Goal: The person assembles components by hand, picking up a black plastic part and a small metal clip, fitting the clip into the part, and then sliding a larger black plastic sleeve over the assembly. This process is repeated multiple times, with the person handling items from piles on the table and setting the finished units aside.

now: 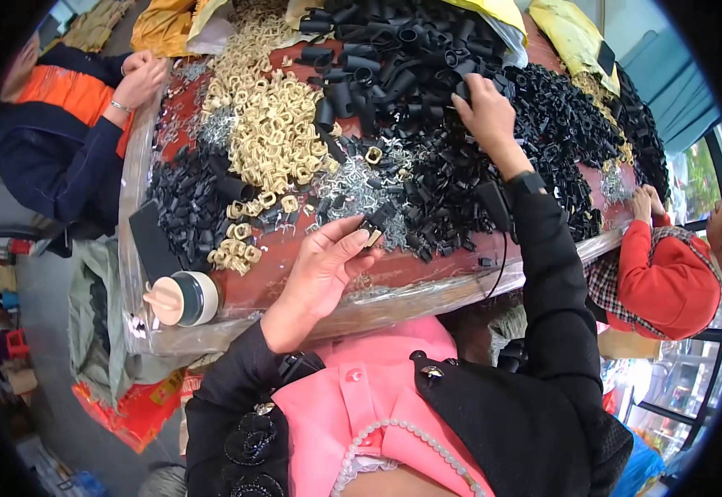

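Near the front edge of the table, my left hand (328,269) pinches a small black plastic part (377,219) with a beige piece at its lower end. My right hand (491,118) reaches far forward, its fingers and thumb curled round a black plastic tube piece (463,89) at the edge of the heap of black tube pieces (386,54). Between and beyond my hands lie small silvery metal pieces (352,184). Small black plastic parts (444,207) are heaped below my right hand, and beige ring-shaped parts (274,128) are piled to the left.
A lidded jar (183,298) stands at the table's front left corner beside a dark flat panel (154,240). A black cable (503,265) hangs over the plastic-wrapped table edge (410,298). One person (62,141) sits at left, another in red (667,277) at right.
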{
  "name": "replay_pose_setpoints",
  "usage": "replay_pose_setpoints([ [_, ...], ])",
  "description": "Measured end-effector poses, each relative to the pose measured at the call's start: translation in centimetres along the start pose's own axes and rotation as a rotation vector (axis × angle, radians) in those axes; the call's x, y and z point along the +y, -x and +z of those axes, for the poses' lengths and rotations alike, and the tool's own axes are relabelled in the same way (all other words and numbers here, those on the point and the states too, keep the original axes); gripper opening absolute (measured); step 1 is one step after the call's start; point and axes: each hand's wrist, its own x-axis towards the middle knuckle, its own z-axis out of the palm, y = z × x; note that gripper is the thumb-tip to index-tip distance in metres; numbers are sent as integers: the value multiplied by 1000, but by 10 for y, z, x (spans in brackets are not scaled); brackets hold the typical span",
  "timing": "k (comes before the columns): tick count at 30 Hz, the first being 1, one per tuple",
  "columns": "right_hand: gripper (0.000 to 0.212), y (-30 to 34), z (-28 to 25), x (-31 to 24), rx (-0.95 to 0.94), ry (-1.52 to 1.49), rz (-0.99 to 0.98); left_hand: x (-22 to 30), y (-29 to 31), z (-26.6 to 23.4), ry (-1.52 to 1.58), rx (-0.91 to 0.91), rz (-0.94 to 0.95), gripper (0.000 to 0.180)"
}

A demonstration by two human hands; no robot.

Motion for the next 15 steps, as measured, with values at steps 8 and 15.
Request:
replay_pose_setpoints([
  [8,22,54,-89,-59,-182,-963,424,-4,11,0,-34,9,27,30],
  [15,27,106,-92,-110,-236,-1639,463,-5,16,-6,-60,36,31,32],
])
